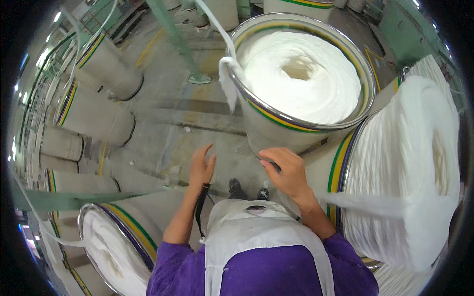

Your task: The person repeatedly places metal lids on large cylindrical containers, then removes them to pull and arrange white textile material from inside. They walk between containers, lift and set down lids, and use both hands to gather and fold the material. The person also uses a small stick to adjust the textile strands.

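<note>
**Loose fibre tail could snag**

The white fibre tail (228,84) droops over the left rim of the far can (276,128); a brushing arm could likely tear it. The left hand (201,166) and right hand (287,170) look empty, thumbs and fingers apart, near that can. Bumped, the overfull right coil (419,172) might slump.

The person wears a white apron (261,232) with two wide shoulder straps (322,269) and a dark oval mark (256,209). A purple shirt (266,271) shows between the straps; purple sleeves (170,266) flank the apron. Left of the apron: black wrist strap (201,203). Beyond it: dark shoes (237,189).
</note>
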The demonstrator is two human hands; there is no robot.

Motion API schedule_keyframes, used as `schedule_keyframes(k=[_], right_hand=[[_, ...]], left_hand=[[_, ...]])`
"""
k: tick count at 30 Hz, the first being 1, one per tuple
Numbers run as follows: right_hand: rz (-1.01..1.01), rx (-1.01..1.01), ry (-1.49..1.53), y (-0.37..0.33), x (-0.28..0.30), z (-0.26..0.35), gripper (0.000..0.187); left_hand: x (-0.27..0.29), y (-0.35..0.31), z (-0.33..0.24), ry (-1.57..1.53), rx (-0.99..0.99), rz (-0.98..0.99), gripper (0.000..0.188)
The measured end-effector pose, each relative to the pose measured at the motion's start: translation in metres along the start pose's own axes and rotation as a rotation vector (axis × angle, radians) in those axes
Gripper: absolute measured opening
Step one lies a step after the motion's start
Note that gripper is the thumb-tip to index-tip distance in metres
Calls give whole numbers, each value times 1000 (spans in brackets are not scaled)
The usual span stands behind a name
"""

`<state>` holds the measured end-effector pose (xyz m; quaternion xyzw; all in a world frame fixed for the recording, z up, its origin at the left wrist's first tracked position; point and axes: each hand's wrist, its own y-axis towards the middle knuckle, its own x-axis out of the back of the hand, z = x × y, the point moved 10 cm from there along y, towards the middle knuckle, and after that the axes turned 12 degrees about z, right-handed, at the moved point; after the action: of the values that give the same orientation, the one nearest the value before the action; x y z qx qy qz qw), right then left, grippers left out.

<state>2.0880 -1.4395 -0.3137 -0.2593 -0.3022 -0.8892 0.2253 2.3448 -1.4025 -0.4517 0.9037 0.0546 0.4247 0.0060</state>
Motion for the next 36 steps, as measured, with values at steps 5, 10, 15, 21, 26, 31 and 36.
schedule_keyframes(k=[5,10,15,21,26,31,36], right_hand=[[-234,-202,-294,-2,56,-38,37],[-312,-414,-639,2,99,-61,44],[-188,-469,-677,29,74,-64,46],[71,-285,-852,79,55,-62,51],[79,98,-899,105,29,-62,30],[69,112,-941,92,-10,-55,19],[135,-90,-862,72,30,-77,24]], left_hand=[[-2,103,-219,113,-836,77,31],[-16,147,-235,235,-1020,37,32],[-6,170,-200,163,-1214,62,39],[45,220,-135,117,-1303,61,35],[103,265,-65,64,-1223,63,22],[127,249,-36,56,-1094,14,25],[94,196,-63,52,-1081,166,32]])
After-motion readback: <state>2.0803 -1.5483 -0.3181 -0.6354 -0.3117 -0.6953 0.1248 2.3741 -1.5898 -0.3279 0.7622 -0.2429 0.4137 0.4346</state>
